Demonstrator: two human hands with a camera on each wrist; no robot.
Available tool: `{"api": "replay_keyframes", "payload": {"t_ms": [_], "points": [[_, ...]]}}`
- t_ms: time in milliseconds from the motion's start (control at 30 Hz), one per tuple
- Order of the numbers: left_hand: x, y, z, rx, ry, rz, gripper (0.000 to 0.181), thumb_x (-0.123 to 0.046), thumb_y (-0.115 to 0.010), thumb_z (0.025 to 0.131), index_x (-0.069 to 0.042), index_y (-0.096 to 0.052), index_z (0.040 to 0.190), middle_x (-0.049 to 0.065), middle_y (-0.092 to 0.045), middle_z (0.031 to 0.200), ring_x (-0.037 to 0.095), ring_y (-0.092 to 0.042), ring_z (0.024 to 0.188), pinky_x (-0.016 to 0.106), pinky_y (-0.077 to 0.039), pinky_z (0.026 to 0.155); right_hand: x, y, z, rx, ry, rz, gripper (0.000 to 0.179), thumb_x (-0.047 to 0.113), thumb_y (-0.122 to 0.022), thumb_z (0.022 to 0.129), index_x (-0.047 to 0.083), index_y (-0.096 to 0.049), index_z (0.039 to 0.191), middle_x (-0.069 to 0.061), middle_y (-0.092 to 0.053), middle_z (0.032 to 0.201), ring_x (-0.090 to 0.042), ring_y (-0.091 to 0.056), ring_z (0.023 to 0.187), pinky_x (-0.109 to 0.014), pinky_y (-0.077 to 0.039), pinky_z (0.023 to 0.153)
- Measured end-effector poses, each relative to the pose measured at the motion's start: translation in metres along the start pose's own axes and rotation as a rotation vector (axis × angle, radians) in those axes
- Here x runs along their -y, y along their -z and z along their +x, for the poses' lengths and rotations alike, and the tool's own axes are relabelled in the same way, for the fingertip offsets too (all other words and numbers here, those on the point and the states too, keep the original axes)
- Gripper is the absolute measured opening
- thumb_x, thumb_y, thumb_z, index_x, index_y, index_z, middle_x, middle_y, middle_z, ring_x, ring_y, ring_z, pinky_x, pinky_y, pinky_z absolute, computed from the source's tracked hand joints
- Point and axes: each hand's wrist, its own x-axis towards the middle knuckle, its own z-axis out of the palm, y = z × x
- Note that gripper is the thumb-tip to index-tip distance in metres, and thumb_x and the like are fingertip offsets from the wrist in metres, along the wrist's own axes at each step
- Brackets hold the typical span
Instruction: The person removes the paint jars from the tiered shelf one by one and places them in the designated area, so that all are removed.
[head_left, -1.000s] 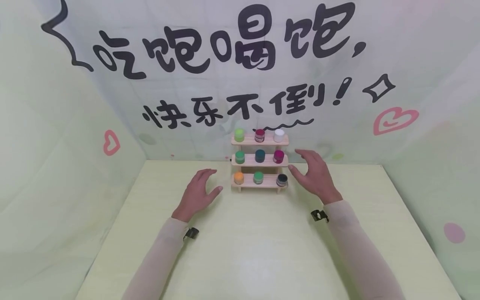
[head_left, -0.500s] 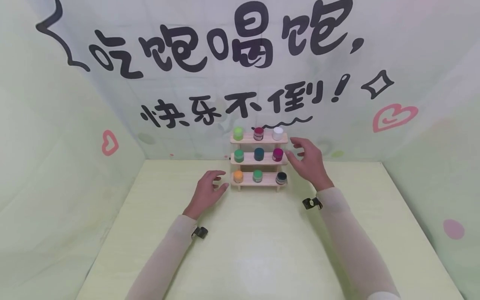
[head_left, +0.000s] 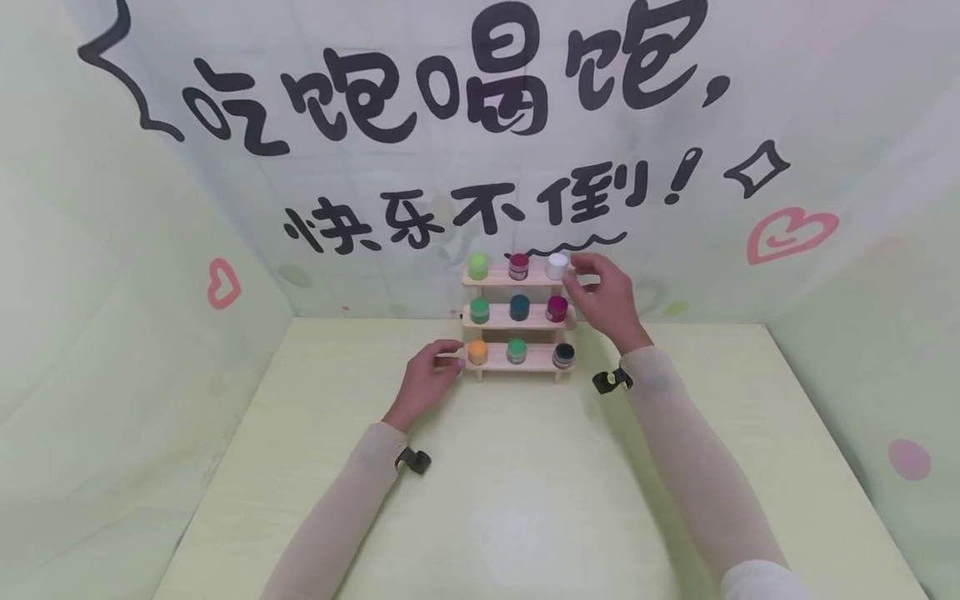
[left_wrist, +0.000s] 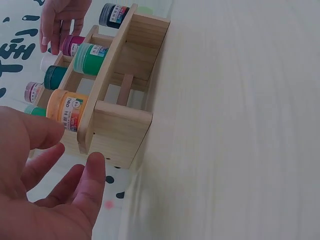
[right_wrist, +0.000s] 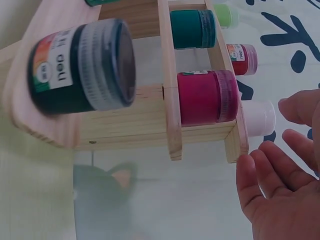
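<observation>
A three-tier wooden rack (head_left: 497,365) carries small paint jars against the back wall. My right hand (head_left: 607,298) is at the right end of the top shelf, thumb and fingers spread beside the white jar (right_wrist: 259,118). In the right wrist view a gap shows between that thumb and the jar. At the rack's lower left end my left hand (head_left: 424,387) holds nothing. Its fingers (left_wrist: 92,180) point at the bottom shelf's end, close to the orange jar (left_wrist: 67,111). The magenta jar (right_wrist: 207,97) stands one shelf below the white one.
Several other jars share the shelves: a black jar (head_left: 563,356), a green jar (head_left: 516,351), a teal jar (head_left: 519,307) and a dark red jar (head_left: 518,266). The pale tabletop (head_left: 510,492) extends in front of the rack. A printed cloth wall (head_left: 375,283) rises right behind.
My right hand has moved up and left to the white jar on the top shelf. My left hand has moved right, to the rack's lower left end. The jars stay in place.
</observation>
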Motion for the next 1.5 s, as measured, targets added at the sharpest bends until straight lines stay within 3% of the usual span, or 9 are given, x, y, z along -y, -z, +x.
{"api": "replay_keyframes", "payload": {"t_ms": [233, 400, 767, 1033, 1333, 1500], "points": [[0.001, -0.004, 0.005, 0.006, 0.039, -0.006, 0.03, -0.025, -0.071, 0.102, -0.014, -0.07, 0.13, 0.009, -0.069, 0.136, 0.031, -0.071, 0.121, 0.042, -0.063, 0.098, 0.004, -0.006, 0.011, 0.039, -0.082, -0.005, 0.04, 0.022, -0.072, 0.099, 0.009, -0.066, 0.137, -0.011, -0.072, 0.126, -0.027, -0.067, 0.119, -0.042, -0.06, 0.088], [0.004, -0.008, 0.008, 0.002, 0.083, -0.049, 0.032, -0.023, -0.073, 0.101, -0.011, -0.071, 0.13, 0.013, -0.07, 0.136, 0.032, -0.071, 0.121, 0.044, -0.061, 0.102, 0.002, -0.009, 0.016, 0.054, -0.123, 0.006, 0.041, 0.023, -0.073, 0.098, 0.011, -0.066, 0.137, -0.012, -0.072, 0.125, -0.028, -0.067, 0.119, -0.045, -0.06, 0.091], [0.002, -0.011, 0.009, 0.011, 0.138, -0.142, 0.036, -0.015, -0.073, 0.098, -0.006, -0.07, 0.133, 0.019, -0.069, 0.137, 0.034, -0.07, 0.122, 0.036, -0.062, 0.101, -0.004, -0.013, 0.022, 0.102, -0.092, -0.022, 0.045, 0.021, -0.072, 0.099, 0.008, -0.066, 0.141, -0.016, -0.073, 0.127, -0.03, -0.067, 0.117, -0.047, -0.058, 0.098], [0.003, -0.012, 0.009, 0.028, 0.182, -0.196, 0.04, -0.011, -0.073, 0.096, -0.009, -0.068, 0.136, 0.017, -0.066, 0.14, 0.032, -0.069, 0.126, 0.033, -0.061, 0.101, -0.001, -0.011, 0.021, 0.102, -0.133, 0.0, 0.045, 0.019, -0.076, 0.097, 0.008, -0.067, 0.14, -0.015, -0.074, 0.127, -0.029, -0.068, 0.115, -0.044, -0.057, 0.097], [0.005, -0.016, 0.009, 0.055, 0.238, -0.301, 0.04, -0.009, -0.071, 0.098, -0.011, -0.067, 0.138, 0.015, -0.069, 0.132, 0.024, -0.07, 0.117, 0.028, -0.062, 0.097, 0.006, -0.006, 0.012, 0.109, -0.147, 0.006, 0.046, 0.02, -0.076, 0.097, 0.012, -0.068, 0.141, -0.011, -0.072, 0.134, -0.026, -0.066, 0.116, -0.045, -0.06, 0.096], [0.003, -0.014, 0.014, 0.046, 0.237, -0.285, 0.039, -0.01, -0.071, 0.098, -0.014, -0.068, 0.137, 0.013, -0.07, 0.127, 0.022, -0.069, 0.112, 0.028, -0.063, 0.094, 0.01, -0.007, 0.008, 0.128, -0.163, 0.042, 0.047, 0.021, -0.077, 0.097, 0.013, -0.067, 0.142, -0.009, -0.071, 0.133, -0.024, -0.066, 0.116, -0.043, -0.061, 0.097]]}}
